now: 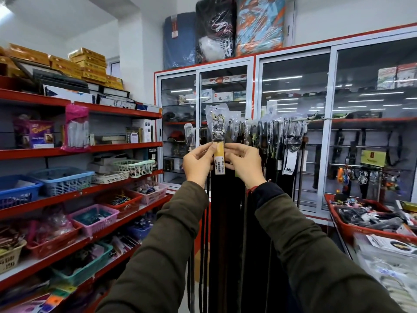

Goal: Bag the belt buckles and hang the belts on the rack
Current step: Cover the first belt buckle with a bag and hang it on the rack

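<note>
Hands raised side by side before a rack (300, 119) full of hanging belts. Left hand (197, 162) pinching the left edge of a yellow price tag (219, 160) between thumb and fingers. Right hand (244, 161) closed on the right edge of the same tag, fingers curled. Tag fixed on a dark belt (222, 222), hanging straight down between both sleeves. Buckle (217, 127) just above the tag, already inside a clear plastic bag (216, 111), top of bag standing above the rack rail. More bagged buckles in a row to the right. Red shelves (90, 152) with baskets on the left side, glass cabinet (293, 86) behind.
</note>
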The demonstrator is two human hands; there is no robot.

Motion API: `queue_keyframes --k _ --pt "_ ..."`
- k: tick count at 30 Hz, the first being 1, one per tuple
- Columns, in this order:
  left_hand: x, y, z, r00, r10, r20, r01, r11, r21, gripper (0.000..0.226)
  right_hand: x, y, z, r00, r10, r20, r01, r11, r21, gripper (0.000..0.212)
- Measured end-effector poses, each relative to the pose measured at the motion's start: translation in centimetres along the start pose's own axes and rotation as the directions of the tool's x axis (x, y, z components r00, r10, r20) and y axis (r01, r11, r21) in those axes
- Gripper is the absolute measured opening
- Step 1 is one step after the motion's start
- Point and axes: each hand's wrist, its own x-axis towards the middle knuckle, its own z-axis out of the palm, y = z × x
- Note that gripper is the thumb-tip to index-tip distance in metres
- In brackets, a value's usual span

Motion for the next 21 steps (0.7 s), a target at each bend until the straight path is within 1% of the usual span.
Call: queue_keyframes --k 1,2,4,5,8,9,10,12,14,18,21 --pt "-0.1 -0.6 -0.1 0.996 0.083 -0.012 -0.081 0.989 0.12 0.024 -0.2 0.6 -0.1 0.999 -0.038 -0.014 0.037 0.996 -0.082 0.03" --pt "-0.7 -1.0 -0.2 0.985 0.172 -0.008 -0.165 0.953 0.254 0.026 -0.6 1.1 -0.4 0.996 -0.083 -0.023 0.078 0.983 -0.169 0.032" --pt "-2.5 -2.0 -0.3 0.939 0.341 0.052 -0.325 0.826 0.459 0.034 -2.0 2.0 -1.2 0.987 -0.158 -0.036 0.141 0.945 -0.296 0.034" --pt "-3.5 -2.8 -0.4 0.907 0.409 0.1 -0.395 0.746 0.536 0.039 -2.8 2.7 -1.7 0.982 -0.184 -0.04 0.161 0.932 -0.324 0.033" --pt "-6.8 -5.2 -0.4 0.84 0.501 0.209 -0.485 0.518 0.705 0.051 -5.4 4.7 -3.6 0.964 -0.264 -0.035 0.222 0.87 -0.441 0.03" --pt "-7.8 -6.0 -0.3 0.822 0.513 0.247 -0.509 0.468 0.723 0.052 -6.4 5.6 -4.4 0.958 -0.286 -0.026 0.234 0.831 -0.504 0.031" --pt "-8.9 -6.8 0.0 0.813 0.507 0.286 -0.529 0.439 0.726 0.053 -7.5 6.2 -5.3 0.954 -0.301 -0.018 0.239 0.791 -0.563 0.032" --pt "-10.9 -8.3 0.5 0.809 0.474 0.347 -0.555 0.421 0.718 0.052 -9.5 7.4 -6.7 0.947 -0.322 -0.008 0.234 0.705 -0.669 0.035" --pt "-13.1 -9.7 1.3 0.82 0.424 0.385 -0.556 0.429 0.712 0.052 -11.4 8.6 -8.4 0.94 -0.341 -0.015 0.213 0.619 -0.756 0.041" --pt "-17.0 -11.7 2.8 0.82 0.379 0.43 -0.565 0.415 0.713 0.052 -14.7 9.9 -11.7 0.947 -0.32 -0.032 0.139 0.499 -0.856 0.047" --pt "-20.0 -13.1 4.4 0.816 0.329 0.476 -0.579 0.46 0.673 0.053 -17.5 10.7 -14.6 0.959 -0.277 -0.054 0.072 0.423 -0.903 0.048"
